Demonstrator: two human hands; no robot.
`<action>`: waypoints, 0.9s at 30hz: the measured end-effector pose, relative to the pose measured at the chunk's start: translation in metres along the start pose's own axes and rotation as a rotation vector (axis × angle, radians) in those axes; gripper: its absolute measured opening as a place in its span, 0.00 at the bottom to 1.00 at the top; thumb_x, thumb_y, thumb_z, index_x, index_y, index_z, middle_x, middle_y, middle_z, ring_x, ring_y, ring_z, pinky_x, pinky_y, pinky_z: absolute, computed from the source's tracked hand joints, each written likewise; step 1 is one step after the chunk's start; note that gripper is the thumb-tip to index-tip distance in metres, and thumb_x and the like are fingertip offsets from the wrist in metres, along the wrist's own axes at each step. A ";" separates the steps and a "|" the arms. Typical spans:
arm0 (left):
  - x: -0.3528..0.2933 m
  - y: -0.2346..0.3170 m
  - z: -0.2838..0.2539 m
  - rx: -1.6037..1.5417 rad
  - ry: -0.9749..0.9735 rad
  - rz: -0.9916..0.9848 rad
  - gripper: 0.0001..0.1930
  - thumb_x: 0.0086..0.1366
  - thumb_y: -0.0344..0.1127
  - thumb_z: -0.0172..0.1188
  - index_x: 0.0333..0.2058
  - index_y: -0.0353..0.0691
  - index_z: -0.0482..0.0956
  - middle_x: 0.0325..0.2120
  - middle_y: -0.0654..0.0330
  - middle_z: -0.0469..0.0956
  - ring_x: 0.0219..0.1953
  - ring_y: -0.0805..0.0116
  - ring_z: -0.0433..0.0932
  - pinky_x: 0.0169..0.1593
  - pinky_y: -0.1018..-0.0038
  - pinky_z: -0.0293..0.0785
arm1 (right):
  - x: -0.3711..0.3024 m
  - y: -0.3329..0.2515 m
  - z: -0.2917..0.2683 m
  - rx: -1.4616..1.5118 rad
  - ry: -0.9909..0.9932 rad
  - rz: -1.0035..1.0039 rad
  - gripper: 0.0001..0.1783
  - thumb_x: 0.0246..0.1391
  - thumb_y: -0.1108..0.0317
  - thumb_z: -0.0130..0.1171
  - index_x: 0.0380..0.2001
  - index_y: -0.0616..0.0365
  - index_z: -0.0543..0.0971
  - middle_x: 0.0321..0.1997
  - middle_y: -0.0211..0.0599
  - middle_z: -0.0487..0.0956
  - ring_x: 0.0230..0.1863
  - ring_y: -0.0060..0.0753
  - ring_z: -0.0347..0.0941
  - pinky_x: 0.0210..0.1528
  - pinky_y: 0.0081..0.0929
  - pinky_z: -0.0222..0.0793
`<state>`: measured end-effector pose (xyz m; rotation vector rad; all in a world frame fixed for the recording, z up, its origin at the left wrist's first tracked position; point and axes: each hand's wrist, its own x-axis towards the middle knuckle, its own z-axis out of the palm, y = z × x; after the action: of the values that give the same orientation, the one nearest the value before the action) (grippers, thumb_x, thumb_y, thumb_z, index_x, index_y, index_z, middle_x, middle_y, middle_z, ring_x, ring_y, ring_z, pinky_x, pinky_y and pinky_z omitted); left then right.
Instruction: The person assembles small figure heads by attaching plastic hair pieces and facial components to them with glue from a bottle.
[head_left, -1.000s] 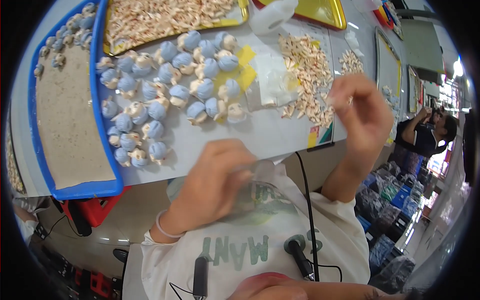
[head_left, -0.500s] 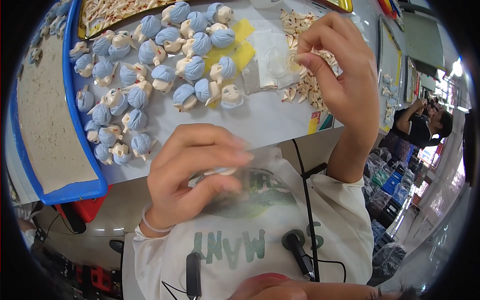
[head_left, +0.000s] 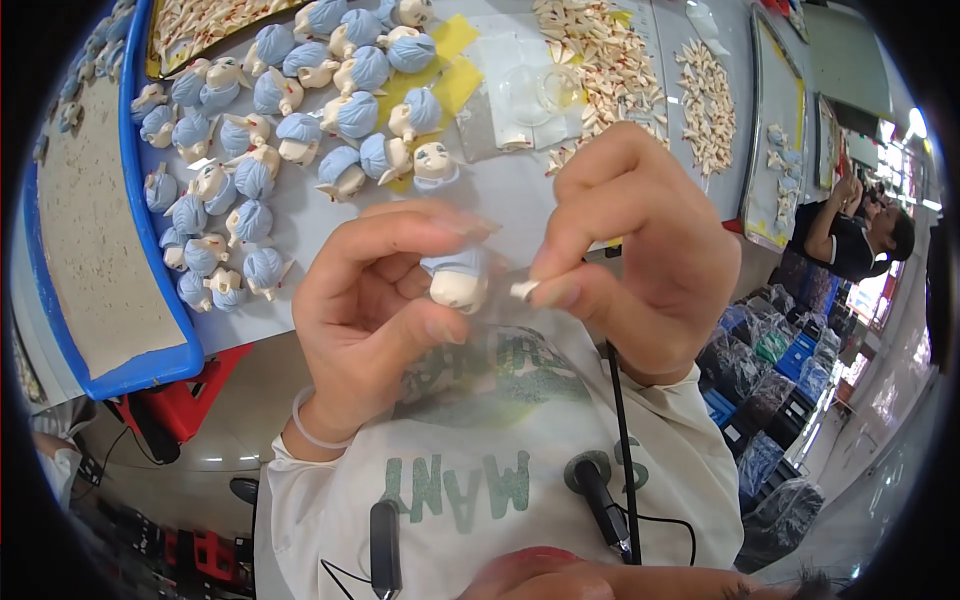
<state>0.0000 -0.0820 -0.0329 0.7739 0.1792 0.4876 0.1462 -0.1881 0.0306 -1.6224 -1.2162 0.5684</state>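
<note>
Around our left hand (head_left: 375, 290) and right hand (head_left: 640, 240), we had doll heads (head_left: 298, 138) on the tabletop (head_left: 520, 220) at ten o'clock, the side tray (head_left: 150, 370) at nine, and the parts tray (head_left: 153, 45) behind the heads toward eleven. One pile of parts (head_left: 605, 75) lay at one, another pile (head_left: 707, 110) at two, left of the end tray (head_left: 775, 90).

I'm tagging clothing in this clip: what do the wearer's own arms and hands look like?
The left hand and right hand wear no gloves. A thin, pale, plain band circles the left wrist; none shows on the right. Loose off-white sleeves cover the arms lower in the view.
</note>
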 end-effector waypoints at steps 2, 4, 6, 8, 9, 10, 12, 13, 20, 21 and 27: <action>0.000 0.001 0.002 -0.007 -0.008 -0.060 0.19 0.50 0.28 0.63 0.41 0.29 0.68 0.43 0.48 0.67 0.44 0.63 0.71 0.45 0.73 0.72 | -0.005 0.001 0.000 0.011 0.043 0.014 0.08 0.37 0.70 0.62 0.22 0.62 0.74 0.23 0.34 0.68 0.25 0.26 0.60 0.29 0.19 0.54; 0.000 -0.003 0.005 0.000 -0.021 -0.019 0.19 0.50 0.28 0.63 0.40 0.29 0.69 0.42 0.48 0.68 0.43 0.63 0.71 0.44 0.73 0.72 | -0.007 0.001 0.001 0.053 0.069 0.028 0.09 0.35 0.70 0.62 0.21 0.61 0.75 0.22 0.34 0.68 0.25 0.26 0.60 0.28 0.20 0.53; -0.001 -0.004 0.008 0.009 -0.031 0.026 0.19 0.50 0.28 0.63 0.40 0.29 0.69 0.42 0.47 0.68 0.42 0.63 0.72 0.43 0.74 0.72 | -0.008 0.000 0.004 0.064 0.058 0.048 0.09 0.35 0.70 0.63 0.21 0.61 0.75 0.21 0.33 0.67 0.25 0.26 0.60 0.27 0.20 0.53; -0.004 -0.004 0.010 0.129 -0.004 0.064 0.19 0.49 0.28 0.63 0.40 0.30 0.71 0.40 0.47 0.70 0.41 0.64 0.73 0.41 0.75 0.71 | -0.010 0.001 0.006 0.075 0.040 0.066 0.09 0.35 0.69 0.63 0.20 0.61 0.74 0.21 0.33 0.66 0.24 0.26 0.59 0.27 0.21 0.52; -0.006 -0.005 0.011 0.130 -0.003 0.065 0.19 0.49 0.28 0.63 0.40 0.30 0.71 0.40 0.47 0.70 0.41 0.64 0.73 0.41 0.75 0.71 | -0.011 0.002 0.008 0.087 0.041 0.058 0.09 0.35 0.70 0.63 0.20 0.61 0.74 0.20 0.32 0.66 0.24 0.25 0.59 0.26 0.20 0.52; -0.008 -0.007 0.011 0.195 -0.009 0.107 0.18 0.49 0.28 0.64 0.39 0.30 0.71 0.40 0.48 0.70 0.40 0.64 0.73 0.41 0.76 0.71 | -0.013 0.002 0.009 0.098 0.044 0.051 0.09 0.34 0.71 0.64 0.20 0.61 0.74 0.20 0.32 0.65 0.24 0.25 0.58 0.26 0.20 0.51; -0.010 -0.010 0.011 0.261 -0.016 0.149 0.18 0.48 0.28 0.64 0.39 0.30 0.72 0.39 0.48 0.71 0.40 0.64 0.73 0.40 0.77 0.70 | -0.017 0.003 0.011 0.110 0.057 0.049 0.10 0.35 0.72 0.65 0.19 0.61 0.73 0.20 0.31 0.65 0.24 0.24 0.58 0.26 0.19 0.51; -0.011 -0.011 0.010 0.300 -0.023 0.165 0.18 0.48 0.28 0.64 0.39 0.31 0.72 0.39 0.48 0.71 0.40 0.64 0.73 0.40 0.76 0.70 | -0.019 0.004 0.012 0.123 0.069 0.048 0.10 0.35 0.73 0.65 0.18 0.61 0.72 0.20 0.31 0.65 0.24 0.24 0.57 0.26 0.18 0.50; -0.013 -0.015 0.016 0.477 0.002 0.257 0.17 0.44 0.26 0.66 0.36 0.35 0.75 0.36 0.50 0.73 0.38 0.64 0.73 0.39 0.74 0.70 | -0.030 0.015 0.013 0.243 0.064 0.112 0.13 0.32 0.79 0.63 0.21 0.59 0.69 0.24 0.31 0.68 0.26 0.28 0.63 0.31 0.24 0.61; -0.010 -0.015 0.016 0.479 -0.004 0.260 0.17 0.44 0.26 0.66 0.36 0.35 0.75 0.36 0.50 0.73 0.38 0.64 0.73 0.39 0.74 0.70 | -0.032 0.017 0.014 0.377 0.088 0.153 0.16 0.33 0.76 0.66 0.25 0.59 0.69 0.25 0.33 0.69 0.28 0.26 0.64 0.31 0.19 0.59; 0.001 -0.003 0.027 1.118 -0.310 0.516 0.16 0.44 0.29 0.65 0.35 0.40 0.76 0.36 0.54 0.74 0.37 0.60 0.71 0.41 0.71 0.70 | -0.047 0.008 0.000 0.827 0.055 0.414 0.19 0.37 0.77 0.62 0.35 0.60 0.67 0.35 0.33 0.72 0.37 0.24 0.70 0.40 0.22 0.65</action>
<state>0.0111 -0.1002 -0.0161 2.0047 -0.0652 0.7451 0.1314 -0.2304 0.0145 -1.1417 -0.4682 1.1039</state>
